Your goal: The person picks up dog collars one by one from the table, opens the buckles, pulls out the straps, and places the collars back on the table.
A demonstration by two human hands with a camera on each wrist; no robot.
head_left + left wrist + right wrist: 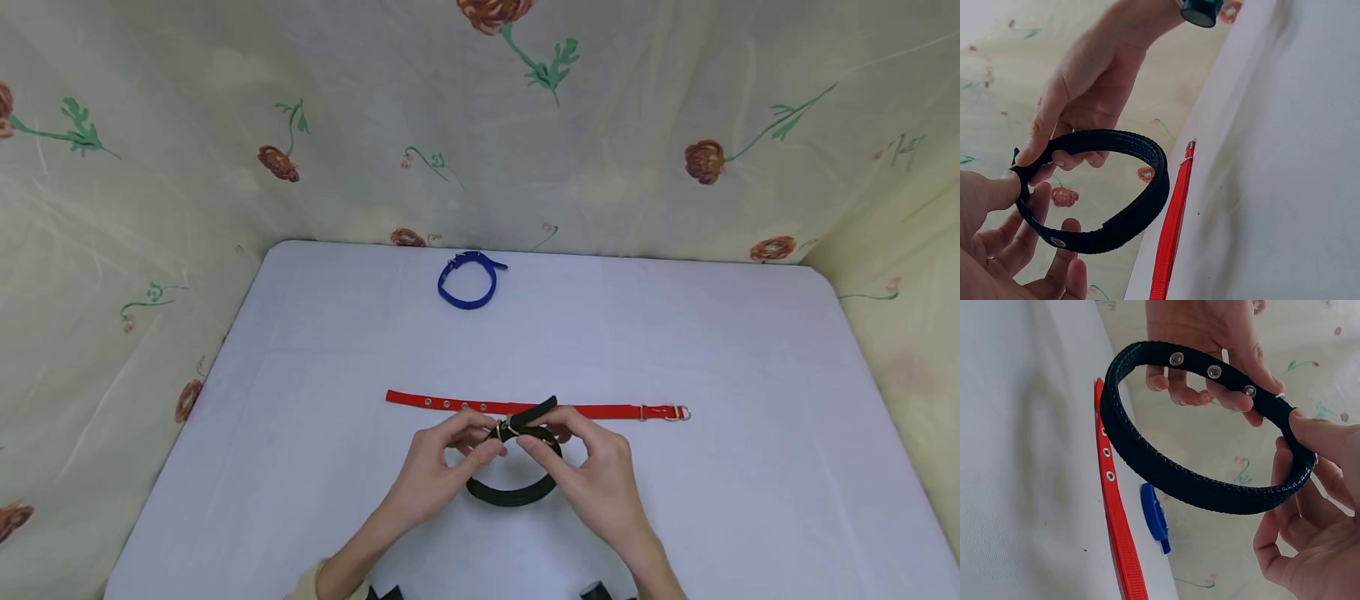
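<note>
With the black collar (512,500) as the clock's hub, a pale sleeve (307,586) shows nearest, at eight o'clock. The collar, curved into a loop, is held between both hands over the white table (300,375). At nine, the left hand (435,468) pinches it by the buckle (504,430), thumb opposite fingers; at three, the right hand (596,471) pinches the loop around its one o'clock. Beyond, a red collar (607,412) stretches from ten to past two — eyelets (447,404) toward ten. Farther, near half past eleven, lies a ring-shaped blue collar (467,305); past twelve hangs flowered cloth (615,192).
</note>
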